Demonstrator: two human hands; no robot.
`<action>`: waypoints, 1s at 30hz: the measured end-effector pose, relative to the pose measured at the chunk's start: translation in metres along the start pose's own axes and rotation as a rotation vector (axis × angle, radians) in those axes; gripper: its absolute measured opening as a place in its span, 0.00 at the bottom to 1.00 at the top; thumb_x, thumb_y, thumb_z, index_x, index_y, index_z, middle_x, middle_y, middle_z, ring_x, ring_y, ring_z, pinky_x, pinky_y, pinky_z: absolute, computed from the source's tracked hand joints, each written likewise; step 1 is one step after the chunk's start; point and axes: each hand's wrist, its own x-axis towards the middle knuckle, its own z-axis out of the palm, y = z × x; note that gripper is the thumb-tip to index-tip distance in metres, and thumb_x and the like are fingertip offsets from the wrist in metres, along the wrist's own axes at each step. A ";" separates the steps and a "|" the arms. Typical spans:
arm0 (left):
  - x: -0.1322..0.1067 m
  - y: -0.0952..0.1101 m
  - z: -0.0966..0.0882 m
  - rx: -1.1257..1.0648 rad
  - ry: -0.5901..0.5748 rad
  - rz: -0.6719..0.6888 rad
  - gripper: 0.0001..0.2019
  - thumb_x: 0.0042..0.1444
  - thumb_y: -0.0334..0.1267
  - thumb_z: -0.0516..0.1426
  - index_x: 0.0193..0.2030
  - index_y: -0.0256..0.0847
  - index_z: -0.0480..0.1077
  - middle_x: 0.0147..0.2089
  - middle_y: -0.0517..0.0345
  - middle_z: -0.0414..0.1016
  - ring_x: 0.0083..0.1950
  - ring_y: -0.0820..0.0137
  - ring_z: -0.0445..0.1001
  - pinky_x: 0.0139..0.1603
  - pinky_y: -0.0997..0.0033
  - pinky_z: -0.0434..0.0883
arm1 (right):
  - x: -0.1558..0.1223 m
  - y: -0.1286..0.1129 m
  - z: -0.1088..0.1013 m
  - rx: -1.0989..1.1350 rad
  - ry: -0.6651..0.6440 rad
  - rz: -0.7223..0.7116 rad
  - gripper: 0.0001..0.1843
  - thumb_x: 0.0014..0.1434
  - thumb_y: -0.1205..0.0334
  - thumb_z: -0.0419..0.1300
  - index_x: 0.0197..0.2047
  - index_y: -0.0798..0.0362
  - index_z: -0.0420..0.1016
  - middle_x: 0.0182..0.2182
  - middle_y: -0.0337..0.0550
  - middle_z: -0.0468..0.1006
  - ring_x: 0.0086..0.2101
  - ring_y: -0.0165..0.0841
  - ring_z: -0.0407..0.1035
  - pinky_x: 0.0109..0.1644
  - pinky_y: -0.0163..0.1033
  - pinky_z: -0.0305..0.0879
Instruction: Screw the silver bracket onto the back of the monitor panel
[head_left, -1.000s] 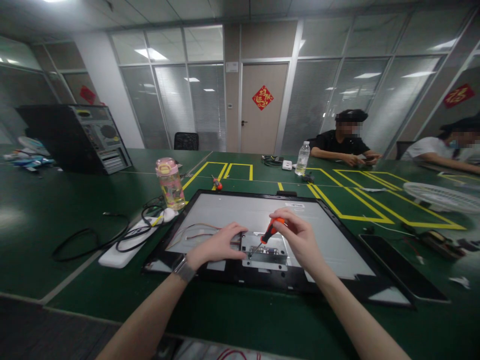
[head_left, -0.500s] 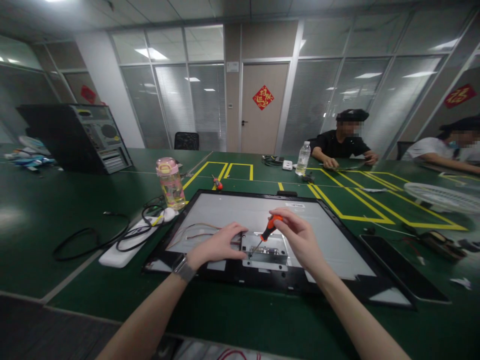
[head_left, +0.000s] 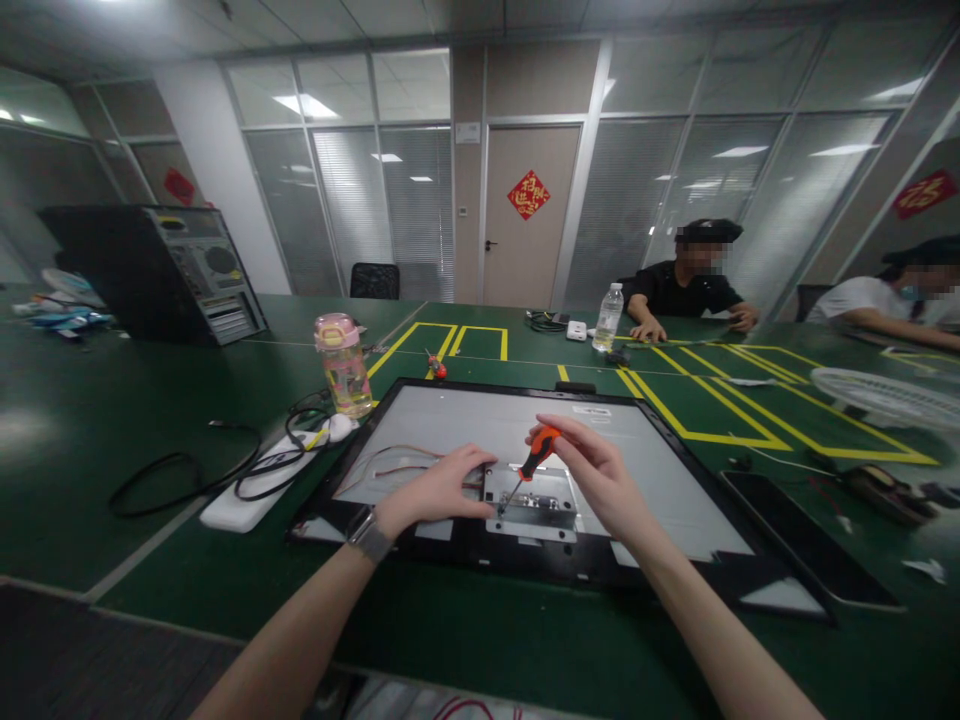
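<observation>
A flat display panel (head_left: 480, 420) with a black frame and grey back lies on the green table in front of me. On its lower middle sits a metal bracket (head_left: 559, 520) with a small assembly in it. My left hand (head_left: 442, 487) holds the bracket's left side, thumb and fingertips apart at its edge. An orange-and-black screwdriver (head_left: 538, 455) is pinched in my right hand (head_left: 592, 470), its shaft slanting down to the bracket's left part near my left thumb. The tip's exact contact is too small to make out. Thin wires (head_left: 390, 455) run left from under my left hand.
Left of the panel are a white power strip (head_left: 255, 490) with black cables and a pink-lidded bottle (head_left: 342, 365). Beyond it lies another screwdriver (head_left: 436, 367). A dark flat slab (head_left: 810, 540) lies to the right. Two people sit across the table, behind a water bottle (head_left: 607, 318).
My right fingers and the screwdriver handle have shifted slightly left, while my left hand stays on the bracket. Across the table, a person's hand has moved slightly left.
</observation>
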 end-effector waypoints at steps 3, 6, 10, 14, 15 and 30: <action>0.000 0.001 0.000 0.011 -0.004 0.001 0.31 0.47 0.43 0.64 0.59 0.45 0.63 0.55 0.52 0.65 0.54 0.60 0.68 0.55 0.63 0.67 | 0.000 0.000 0.000 0.064 -0.028 0.013 0.15 0.63 0.54 0.54 0.51 0.46 0.73 0.42 0.46 0.79 0.45 0.38 0.73 0.52 0.50 0.68; 0.000 0.000 -0.001 0.033 0.005 0.013 0.30 0.47 0.43 0.64 0.59 0.45 0.63 0.55 0.52 0.66 0.55 0.59 0.68 0.57 0.63 0.65 | 0.001 0.000 0.001 0.103 -0.038 0.018 0.10 0.61 0.55 0.58 0.44 0.47 0.76 0.40 0.45 0.78 0.43 0.38 0.72 0.47 0.47 0.71; 0.000 -0.001 0.000 0.037 0.011 0.020 0.30 0.48 0.43 0.64 0.59 0.45 0.63 0.56 0.52 0.65 0.55 0.59 0.68 0.56 0.64 0.65 | 0.001 0.002 0.000 0.107 -0.006 -0.015 0.06 0.57 0.56 0.62 0.35 0.47 0.78 0.39 0.43 0.74 0.39 0.36 0.71 0.42 0.43 0.72; 0.000 -0.001 0.000 0.032 0.003 0.022 0.30 0.48 0.42 0.64 0.59 0.44 0.63 0.55 0.52 0.66 0.54 0.60 0.68 0.56 0.65 0.65 | 0.000 0.004 -0.002 0.111 -0.005 0.031 0.10 0.61 0.56 0.58 0.45 0.45 0.77 0.41 0.44 0.78 0.43 0.37 0.73 0.49 0.47 0.69; 0.000 0.000 0.000 0.034 0.001 0.025 0.30 0.48 0.42 0.64 0.59 0.44 0.63 0.55 0.52 0.65 0.55 0.60 0.68 0.56 0.65 0.65 | 0.000 0.004 -0.002 0.126 -0.007 0.046 0.11 0.62 0.55 0.57 0.47 0.45 0.76 0.42 0.44 0.78 0.45 0.38 0.72 0.50 0.48 0.68; 0.000 -0.002 0.000 0.030 -0.009 0.019 0.31 0.47 0.43 0.64 0.59 0.45 0.63 0.56 0.52 0.65 0.55 0.59 0.67 0.56 0.63 0.65 | -0.001 0.002 -0.001 0.177 -0.016 0.080 0.14 0.59 0.55 0.61 0.48 0.44 0.77 0.42 0.45 0.80 0.42 0.37 0.73 0.50 0.48 0.69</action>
